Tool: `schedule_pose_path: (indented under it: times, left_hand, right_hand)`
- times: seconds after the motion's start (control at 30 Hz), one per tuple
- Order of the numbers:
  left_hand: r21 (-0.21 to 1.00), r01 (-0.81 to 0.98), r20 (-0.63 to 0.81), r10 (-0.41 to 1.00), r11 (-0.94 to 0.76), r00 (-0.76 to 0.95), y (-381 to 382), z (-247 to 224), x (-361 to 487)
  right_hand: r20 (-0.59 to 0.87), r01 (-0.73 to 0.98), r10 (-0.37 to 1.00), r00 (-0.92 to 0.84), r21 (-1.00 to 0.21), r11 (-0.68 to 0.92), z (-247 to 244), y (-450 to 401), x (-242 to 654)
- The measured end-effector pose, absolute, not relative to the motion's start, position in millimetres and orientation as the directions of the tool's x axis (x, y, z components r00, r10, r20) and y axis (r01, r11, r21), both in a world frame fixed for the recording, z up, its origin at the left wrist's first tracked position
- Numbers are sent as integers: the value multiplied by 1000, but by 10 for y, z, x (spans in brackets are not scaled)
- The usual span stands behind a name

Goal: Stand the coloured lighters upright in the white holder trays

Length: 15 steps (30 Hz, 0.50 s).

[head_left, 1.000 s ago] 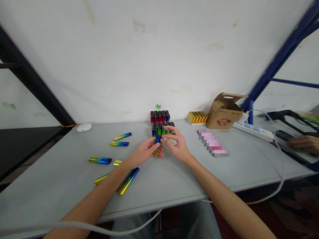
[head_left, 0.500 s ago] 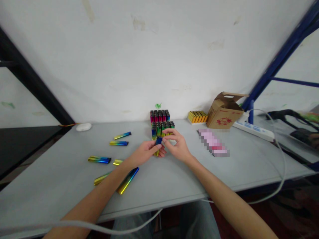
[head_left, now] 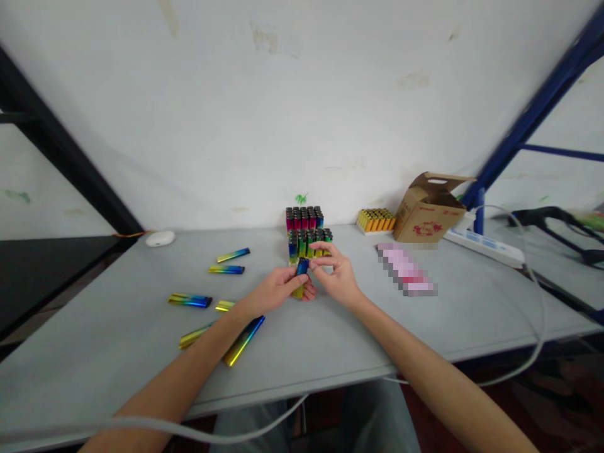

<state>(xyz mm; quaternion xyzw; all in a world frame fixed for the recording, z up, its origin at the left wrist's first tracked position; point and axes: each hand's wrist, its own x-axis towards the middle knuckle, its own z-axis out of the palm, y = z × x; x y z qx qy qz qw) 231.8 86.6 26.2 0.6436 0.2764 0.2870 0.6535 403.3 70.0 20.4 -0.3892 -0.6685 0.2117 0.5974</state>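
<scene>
Upright between my hands is a shiny lighter (head_left: 302,267), blue at the top and yellow at the bottom. My left hand (head_left: 282,287) is closed around its lower part, thumb in front and fingers behind. The thumb and a finger of my right hand (head_left: 336,272) pinch at its upper right edge; the exact contact is too small to make out. Just behind my hands stands a block of blue, green and yellow lighters (head_left: 302,244). My left forearm partly covers several loose lighters lying on the table, among them a large blue-yellow one (head_left: 244,341).
Pink-and-black lighters (head_left: 304,219) stand by the wall. Right of them are a white tray of orange cylinders (head_left: 376,220), an open cardboard box (head_left: 427,214), a blurred pink item (head_left: 406,269) and a power strip (head_left: 486,247). A white case (head_left: 160,238) lies at left; a pale cable crosses the front.
My hands keep almost the same hold on the lighter, with only a slight tilt of it. The whole view has shifted a little.
</scene>
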Motion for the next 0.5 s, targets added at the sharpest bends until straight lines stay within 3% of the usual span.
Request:
schedule_pose_path:
  times: [0.33, 0.5]
  left_hand:
    - [999, -22, -20, 718, 49, 695, 875, 254, 2310]
    - [969, -141, -39, 684, 205, 728, 831, 305, 2290]
  right_hand:
    - [626, 285, 778, 49, -756, 590, 199, 686, 3988]
    - [583, 249, 812, 4, -787, 564, 169, 740, 4012]
